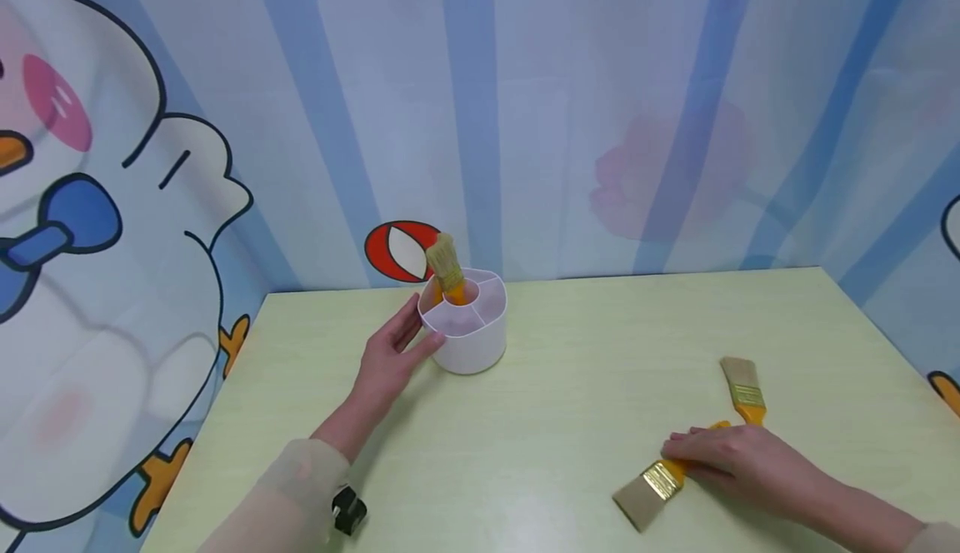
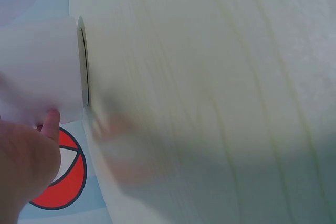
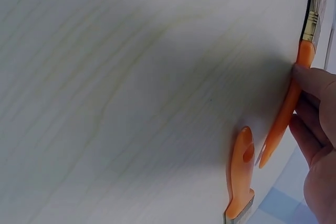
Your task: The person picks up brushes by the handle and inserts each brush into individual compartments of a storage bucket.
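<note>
My left hand (image 1: 390, 357) holds the side of a white round caddy (image 1: 474, 351) with divided compartments, the thumb in front and the fingers round the left wall. One paintbrush (image 1: 445, 261) stands in it, bristles up and tilted left. In the left wrist view a fingertip touches the smooth wall of the caddy (image 2: 42, 66). Over at the right, my right hand (image 1: 750, 461) grips the orange handle of a second paintbrush (image 1: 652, 490), whose bristles point toward the lower left. A third paintbrush (image 1: 744, 386) lies just beyond that hand; its handle (image 3: 241, 166) shows in the right wrist view.
The pale wooden table (image 1: 555, 420) ends at a printed curtain (image 1: 540, 120) close behind the caddy. A small black object (image 1: 348, 510) sits at the left sleeve. Bare tabletop lies between the two hands.
</note>
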Motion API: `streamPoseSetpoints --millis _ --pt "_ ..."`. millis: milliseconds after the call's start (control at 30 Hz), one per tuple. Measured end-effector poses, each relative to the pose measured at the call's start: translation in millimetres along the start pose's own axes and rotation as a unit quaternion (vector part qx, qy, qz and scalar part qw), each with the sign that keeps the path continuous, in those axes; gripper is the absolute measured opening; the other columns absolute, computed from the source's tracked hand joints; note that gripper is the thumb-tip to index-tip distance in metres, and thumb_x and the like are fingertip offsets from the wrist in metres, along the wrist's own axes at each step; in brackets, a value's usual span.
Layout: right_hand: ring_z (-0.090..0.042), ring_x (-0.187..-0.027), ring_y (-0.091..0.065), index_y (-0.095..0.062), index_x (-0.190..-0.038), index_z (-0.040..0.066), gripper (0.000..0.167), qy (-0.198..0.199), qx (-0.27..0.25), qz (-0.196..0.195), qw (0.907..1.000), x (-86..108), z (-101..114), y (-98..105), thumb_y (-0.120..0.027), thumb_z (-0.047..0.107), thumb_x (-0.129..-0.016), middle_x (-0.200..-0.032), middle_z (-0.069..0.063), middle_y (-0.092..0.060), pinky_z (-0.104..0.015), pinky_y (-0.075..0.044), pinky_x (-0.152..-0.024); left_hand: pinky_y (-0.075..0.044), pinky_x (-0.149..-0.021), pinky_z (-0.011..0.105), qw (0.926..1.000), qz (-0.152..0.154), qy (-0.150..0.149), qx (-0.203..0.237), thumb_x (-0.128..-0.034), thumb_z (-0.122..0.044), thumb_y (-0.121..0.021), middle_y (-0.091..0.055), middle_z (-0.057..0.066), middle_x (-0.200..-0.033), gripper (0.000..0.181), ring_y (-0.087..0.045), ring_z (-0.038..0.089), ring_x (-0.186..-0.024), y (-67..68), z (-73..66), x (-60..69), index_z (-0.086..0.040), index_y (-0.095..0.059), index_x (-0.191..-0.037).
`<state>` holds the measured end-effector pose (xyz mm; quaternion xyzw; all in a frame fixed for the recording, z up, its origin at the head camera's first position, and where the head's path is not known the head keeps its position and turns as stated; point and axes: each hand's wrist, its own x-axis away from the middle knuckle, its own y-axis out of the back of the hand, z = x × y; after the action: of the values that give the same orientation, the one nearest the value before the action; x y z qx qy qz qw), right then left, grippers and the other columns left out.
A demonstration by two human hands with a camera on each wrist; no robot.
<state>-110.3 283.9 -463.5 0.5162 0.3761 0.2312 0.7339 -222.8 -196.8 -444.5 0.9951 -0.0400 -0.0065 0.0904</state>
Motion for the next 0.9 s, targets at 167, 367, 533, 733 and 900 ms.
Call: streamPoseSetpoints --millis 167,367,533,733,900 --pt "-0.011 -0.1 -0.079 -0.081 -0.12 0.022 0.042 -0.018 0.0 -0.002 0.9998 -0.4 3 0 -0.091 0.01 -0.081 -0.114 0.007 -0.081 -0.006 -0.052 -0.09 -0.048 -0.115 0.033 1.0 -0.001 0.002 0.001 -0.0983 -0.033 -0.081 -0.039 -0.004 -0.171 0.085 -0.04 0.021 -0.156 -1.3 0.0 0.1 -0.024 -0.035 -0.169" --pt "-0.011 -0.102 -0.078 -0.081 -0.122 0.02 0.046 -0.018 -0.011 -0.015 0.9997 1.9 3 -1 -0.093 0.01 -0.079 -0.115 0.006 -0.081 -0.001 -0.046 -0.096 -0.047 -0.116 0.035 1.0 0.003 0.004 -0.001 -0.0989 -0.036 -0.08 -0.038 -0.004 -0.172 0.084 -0.039 0.021 -0.157 -2.2 -0.5 0.4 -0.027 -0.034 -0.169" --pt "-0.012 -0.103 -0.078 -0.081 -0.124 0.019 0.045 -0.008 -0.006 -0.034 0.9994 1.8 5 -6 -0.093 0.014 -0.081 -0.118 0.005 -0.08 -0.004 -0.048 -0.097 -0.046 -0.116 0.036 1.0 0.003 0.003 -0.007 -0.0997 -0.036 -0.079 -0.037 -0.004 -0.172 0.084 -0.038 0.021 -0.157 -2.0 -1.0 1.8 -0.026 -0.033 -0.169" --pt "-0.01 -0.1 -0.078 -0.081 -0.122 0.02 0.037 0.01 0.005 -0.059 0.9982 -6.2 9 -12 -0.09 0.022 -0.087 -0.116 0.007 -0.081 -0.011 -0.054 -0.095 -0.046 -0.117 0.036 0.9999 0.002 0.005 -0.013 -0.1004 -0.035 -0.078 -0.037 -0.004 -0.172 0.083 -0.038 0.021 -0.157 -1.9 -0.6 1.3 -0.028 -0.033 -0.169" --pt "-0.012 -0.1 -0.079 -0.081 -0.122 0.019 0.04 0.006 0.008 -0.061 0.9981 -12.5 11 -14 -0.092 0.021 -0.084 -0.115 0.006 -0.081 -0.016 -0.059 -0.09 -0.046 -0.117 0.036 0.9998 -0.003 0.005 -0.018 -0.1001 -0.033 -0.079 -0.038 -0.003 -0.172 0.083 -0.039 0.022 -0.157 -2.1 -0.3 0.9 -0.025 -0.033 -0.169"
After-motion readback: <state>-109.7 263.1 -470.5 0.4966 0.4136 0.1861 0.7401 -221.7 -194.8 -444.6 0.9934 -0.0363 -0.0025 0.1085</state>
